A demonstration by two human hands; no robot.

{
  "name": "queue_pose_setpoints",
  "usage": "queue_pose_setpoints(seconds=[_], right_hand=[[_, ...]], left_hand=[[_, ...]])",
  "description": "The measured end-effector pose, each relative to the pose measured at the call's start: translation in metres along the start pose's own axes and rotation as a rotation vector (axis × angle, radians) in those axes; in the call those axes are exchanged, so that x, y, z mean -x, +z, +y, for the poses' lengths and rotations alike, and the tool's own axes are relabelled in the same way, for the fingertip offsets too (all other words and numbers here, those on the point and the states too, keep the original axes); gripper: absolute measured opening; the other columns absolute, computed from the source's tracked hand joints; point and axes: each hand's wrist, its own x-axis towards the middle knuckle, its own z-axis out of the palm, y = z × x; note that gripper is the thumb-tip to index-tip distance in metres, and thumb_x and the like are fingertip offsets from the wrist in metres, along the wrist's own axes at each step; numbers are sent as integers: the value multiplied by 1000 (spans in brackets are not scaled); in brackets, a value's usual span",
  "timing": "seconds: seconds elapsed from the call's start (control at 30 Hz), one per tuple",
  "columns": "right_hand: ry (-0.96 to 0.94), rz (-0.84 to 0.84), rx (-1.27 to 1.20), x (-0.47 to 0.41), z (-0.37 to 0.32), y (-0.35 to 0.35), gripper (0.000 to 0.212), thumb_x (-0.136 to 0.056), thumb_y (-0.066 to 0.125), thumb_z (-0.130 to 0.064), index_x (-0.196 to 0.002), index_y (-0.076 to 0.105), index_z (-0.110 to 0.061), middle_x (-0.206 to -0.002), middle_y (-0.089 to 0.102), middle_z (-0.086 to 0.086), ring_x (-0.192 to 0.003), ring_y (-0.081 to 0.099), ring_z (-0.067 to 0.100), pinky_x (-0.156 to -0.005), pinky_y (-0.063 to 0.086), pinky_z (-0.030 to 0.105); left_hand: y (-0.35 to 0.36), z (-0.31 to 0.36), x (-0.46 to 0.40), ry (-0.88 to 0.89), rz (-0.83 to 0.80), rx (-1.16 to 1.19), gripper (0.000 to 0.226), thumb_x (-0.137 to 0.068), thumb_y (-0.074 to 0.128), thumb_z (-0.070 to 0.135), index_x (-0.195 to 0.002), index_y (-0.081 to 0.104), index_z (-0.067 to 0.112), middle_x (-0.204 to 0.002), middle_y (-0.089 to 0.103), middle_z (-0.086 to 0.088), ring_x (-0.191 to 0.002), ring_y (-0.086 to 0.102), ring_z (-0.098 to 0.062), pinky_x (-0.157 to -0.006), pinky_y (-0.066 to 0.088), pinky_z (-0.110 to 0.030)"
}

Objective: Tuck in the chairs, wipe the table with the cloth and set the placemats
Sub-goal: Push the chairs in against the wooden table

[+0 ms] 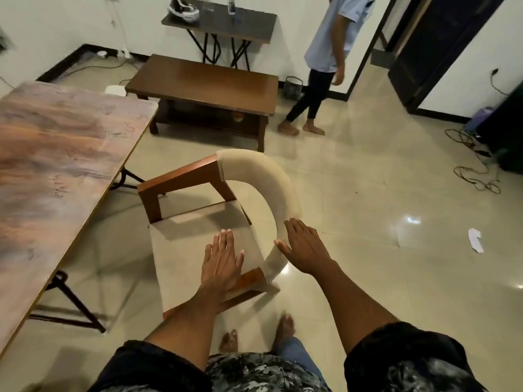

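Wood chair (181,176) w/ cloth seat; glossy tile floor (368,222).

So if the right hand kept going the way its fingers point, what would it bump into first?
Most likely the chair's padded curved backrest. The right hand is open, fingers pointing up the frame, right beside that curve. Depth is hard to judge, so it might slide just past it.

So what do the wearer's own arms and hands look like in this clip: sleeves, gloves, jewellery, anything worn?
Both the left hand and the right hand are bare: no gloves, rings, watch or bands show. The forearms are uncovered to the elbow, where short dark sleeves begin, black with a mottled grey pattern.
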Motion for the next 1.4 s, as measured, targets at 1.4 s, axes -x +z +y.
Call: queue_pose_setpoints(seconds=[1.4], right_hand=[[-875, -322, 408, -338, 40, -46, 74, -111, 29, -57, -168, 17, -11, -177, 13, 12, -165, 10, 26, -132, 13, 45]], left_hand=[[34, 71, -97, -1092, 233, 427, 72, -114, 26, 49, -171, 6, 10, -179, 11, -11, -166, 11, -30, -133, 17, -50]])
